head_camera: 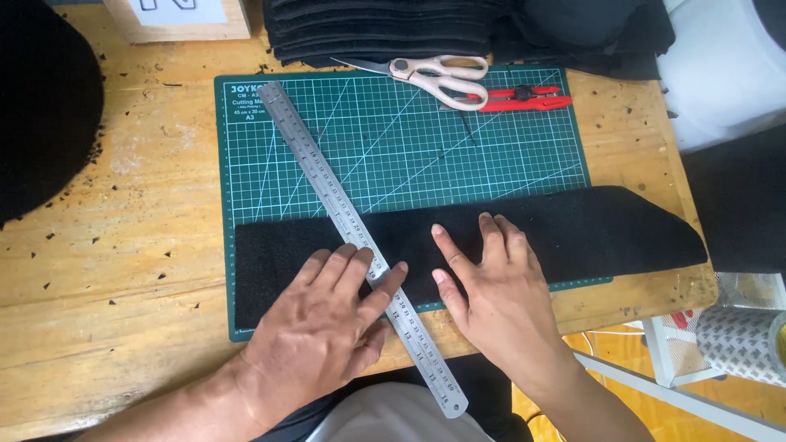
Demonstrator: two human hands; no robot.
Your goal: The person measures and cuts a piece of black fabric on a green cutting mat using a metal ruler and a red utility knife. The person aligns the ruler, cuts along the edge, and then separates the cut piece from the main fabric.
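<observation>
Wooden workbench, pale and scuffed, carries scattered black fibre crumbs and a green cutting mat with a white grid and angled guide lines.

Left hand: spread open and flat, gripping nothing. Its palm and fingers press on the near left part of a black felt strip, and the thumb rests against a steel ruler.

Right hand: likewise open and flat, fingers extended, pressing down on the strip just right of the ruler. It grasps nothing.

The felt strip lies lengthwise across the near edge of the mat. Its right end is rounded and overhangs the mat onto bare wood. The ruler lies diagonally over it, from the mat's far left corner down past the near edge of the bench, between the two hands.

On the far edge of the mat lie scissors with cream handles, blades closed and pointing left. Just beside them, to the right, lies a red utility knife.

Behind the mat sits a stack of folded black fabric. A large black piece covers the left far corner of the bench.

White printed text occupies the mat's far left corner. A pale wooden block bearing a white label stands beyond it. A roll of silvery patterned tape sits low at the right, off the bench.
</observation>
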